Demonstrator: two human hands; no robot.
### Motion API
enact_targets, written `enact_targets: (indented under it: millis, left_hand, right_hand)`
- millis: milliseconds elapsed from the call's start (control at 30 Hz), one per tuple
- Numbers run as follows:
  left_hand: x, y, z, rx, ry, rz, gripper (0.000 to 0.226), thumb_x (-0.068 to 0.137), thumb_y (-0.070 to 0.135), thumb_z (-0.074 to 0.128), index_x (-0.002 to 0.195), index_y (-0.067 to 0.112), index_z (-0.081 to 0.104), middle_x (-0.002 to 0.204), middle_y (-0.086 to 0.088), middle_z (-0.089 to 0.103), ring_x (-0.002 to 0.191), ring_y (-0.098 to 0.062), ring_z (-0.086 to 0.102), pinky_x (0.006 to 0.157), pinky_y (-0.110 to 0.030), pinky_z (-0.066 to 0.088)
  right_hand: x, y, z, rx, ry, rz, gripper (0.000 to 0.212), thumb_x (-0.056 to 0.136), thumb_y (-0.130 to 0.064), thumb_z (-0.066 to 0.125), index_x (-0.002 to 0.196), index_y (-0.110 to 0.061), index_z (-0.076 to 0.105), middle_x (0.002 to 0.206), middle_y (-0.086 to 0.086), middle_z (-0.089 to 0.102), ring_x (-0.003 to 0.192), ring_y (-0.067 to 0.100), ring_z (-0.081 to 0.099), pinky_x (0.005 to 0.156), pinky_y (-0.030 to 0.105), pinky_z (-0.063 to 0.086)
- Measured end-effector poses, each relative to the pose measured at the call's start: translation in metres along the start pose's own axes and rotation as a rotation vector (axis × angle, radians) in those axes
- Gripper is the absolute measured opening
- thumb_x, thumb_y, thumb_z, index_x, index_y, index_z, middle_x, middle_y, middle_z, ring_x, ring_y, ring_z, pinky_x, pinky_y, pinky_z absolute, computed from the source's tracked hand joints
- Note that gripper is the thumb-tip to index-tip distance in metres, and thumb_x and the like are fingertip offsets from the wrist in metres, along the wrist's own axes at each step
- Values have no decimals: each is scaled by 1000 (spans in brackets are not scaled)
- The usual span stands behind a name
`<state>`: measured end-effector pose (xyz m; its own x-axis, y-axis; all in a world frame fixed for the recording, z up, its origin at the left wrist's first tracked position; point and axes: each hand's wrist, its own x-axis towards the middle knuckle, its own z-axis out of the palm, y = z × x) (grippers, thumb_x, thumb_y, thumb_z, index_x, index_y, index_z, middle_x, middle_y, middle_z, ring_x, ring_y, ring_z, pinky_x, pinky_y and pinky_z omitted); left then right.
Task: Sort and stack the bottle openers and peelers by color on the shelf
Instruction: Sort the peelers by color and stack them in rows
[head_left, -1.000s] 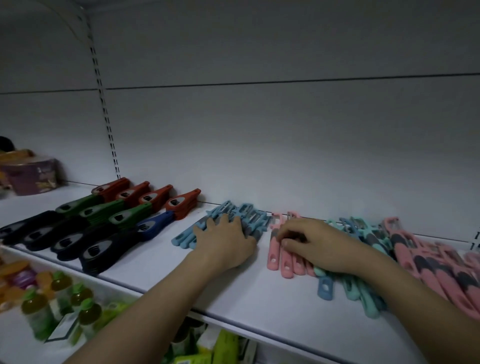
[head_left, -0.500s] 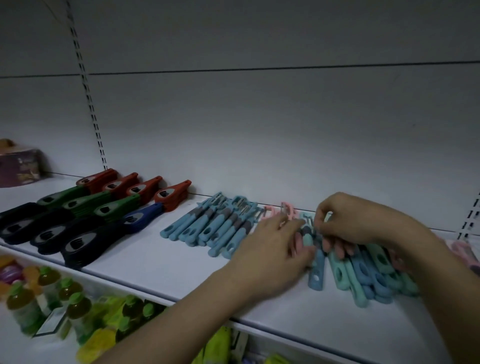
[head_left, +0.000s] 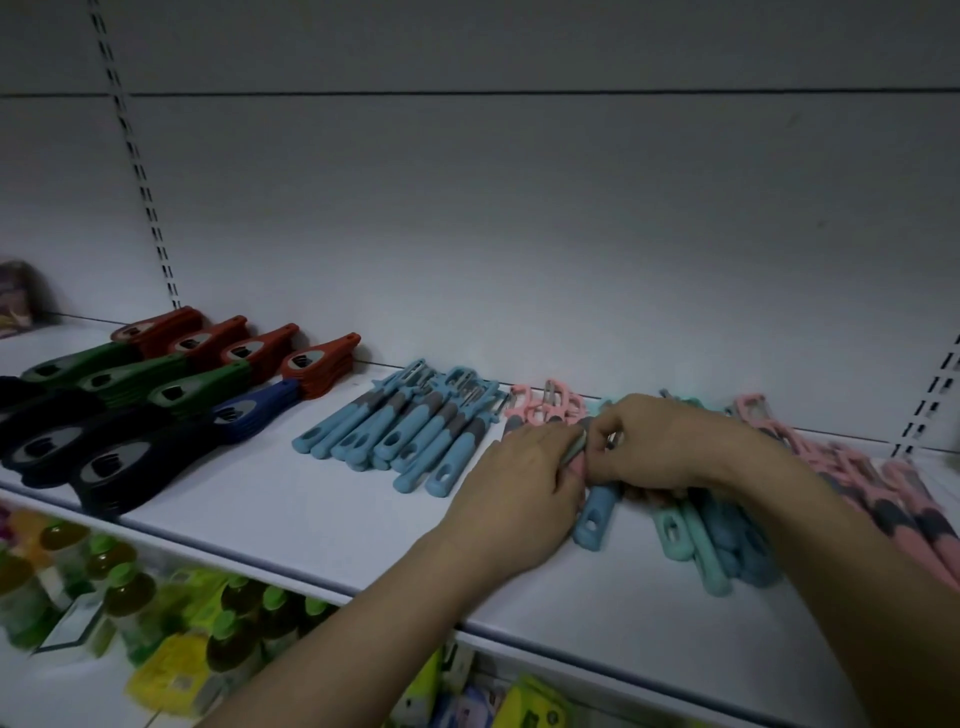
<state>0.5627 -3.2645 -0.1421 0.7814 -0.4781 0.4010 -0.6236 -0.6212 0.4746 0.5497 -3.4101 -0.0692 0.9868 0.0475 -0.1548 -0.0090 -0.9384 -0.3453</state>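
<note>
Left hand (head_left: 524, 488) lies flat over pink peelers (head_left: 540, 408) on shelf (head_left: 311, 499), fingers straight; right hand (head_left: 670, 449) pinches 1 blue peeler (head_left: 595, 519) beside it.

Lower shelf, bottom L: bottles w/ green caps (head_left: 122, 574), yellow-green packets (head_left: 171, 675) beside them, blurred. Far L, upper level: purple container (head_left: 18, 299), partly cut off by frame edge. Slotted upright (head_left: 136, 161) on grey back panel (head_left: 519, 234).

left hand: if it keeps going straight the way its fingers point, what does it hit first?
Probably the right hand: the left hand points right and back, fingertips already beside it over the pink plastic peelers. Depth unclear.
</note>
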Motion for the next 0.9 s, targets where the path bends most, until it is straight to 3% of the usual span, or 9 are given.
enact_targets:
  millis: [100,200,400,533,600,667,733,833,900]
  left_hand:
    - [1,0,1,11,-2,18,22,96,17,44,114,19,56,110,-1,61,102,-21,49,88,-35,38]
    - [-1,0,3,49,33,26,25,97,21,41,119,22,55,108,2,60,99,-21,49,83,-35,40]
    - [1,7,4,130,-92,80,46,104,33,33,150,29,34,142,5,49,123,-19,45,100,-36,40]
    - [0,10,3,-5,-140,157,34,102,43,34,132,33,47,125,7,56,108,-13,47,101,-45,40]
    - [0,6,-1,-116,24,93,31,101,39,33,122,29,55,116,7,60,106,-12,51,100,-44,42]
    - [0,6,-11,-209,229,-30,31,104,34,37,126,26,59,121,8,62,109,-5,53,100,-32,44]
    - [2,11,-24,-347,223,-149,31,103,38,43,123,24,63,111,6,69,97,-4,61,88,-27,49]
    - [7,11,-37,-186,112,-124,26,100,37,51,102,17,67,81,1,70,73,-14,64,65,-32,46]
    - [9,4,-47,6,131,-132,23,100,31,51,100,12,65,84,-5,69,79,-22,64,67,-35,45]
  right_hand:
    - [-1,4,-8,210,-18,5,11,86,-17,66,78,-12,60,52,6,60,35,13,47,38,20,38]
    - [-7,9,-23,320,76,-12,18,85,-15,71,76,-9,56,46,5,56,33,13,45,38,17,38]
    - [-8,24,-44,650,246,-84,22,85,-18,75,79,-8,57,53,13,53,35,14,37,34,18,28]
    - [2,20,-29,827,314,-160,23,87,-19,73,81,-8,53,55,11,59,36,12,41,35,19,31]
    - [8,16,-20,871,399,-178,23,90,-19,71,82,-9,52,60,14,60,39,15,44,37,21,34]
    - [13,11,-11,893,481,-209,21,91,-17,69,85,-9,50,59,13,60,42,17,47,39,23,38]
    - [15,3,-1,909,480,-264,19,93,-16,66,88,-8,49,58,8,62,42,16,50,41,24,41]
    - [14,-8,10,953,404,-337,15,95,-10,62,96,-2,48,73,15,65,48,19,57,45,24,49]
    - [15,-9,13,971,340,-357,11,96,-5,59,100,0,50,85,19,66,60,22,65,57,27,56]
